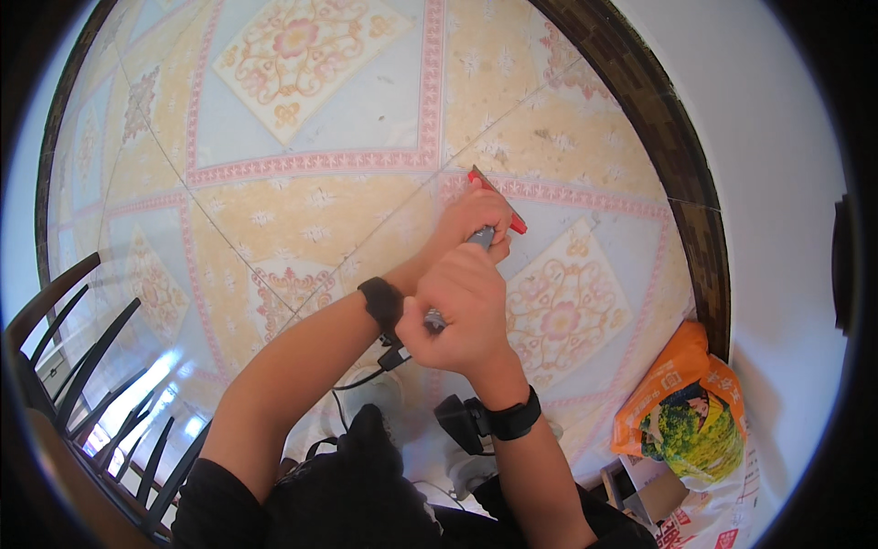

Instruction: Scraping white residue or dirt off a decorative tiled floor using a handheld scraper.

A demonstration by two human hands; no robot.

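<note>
A scraper (519, 224) with a red head, a thin blade and a grey handle is held in both hands over the patterned tile floor (357, 223). My left hand (483, 206) wraps the handle low down, close behind the red head. Nearer to me, my right hand (461, 302) grips the handle's upper end, whose tip shows beside the thumb. The blade edge faces up and to the right, near a crossing of tile joints. Whether it touches the floor cannot be told from this angle.
Dark marks (542, 134) spot the tiles beyond the blade. A dark skirting (693, 178) borders the white wall on the right. An orange printed bag (662, 384) leans by that wall. At lower left stands a dark slatted chair (82, 370). A black cable (363, 379) hangs near my wrists.
</note>
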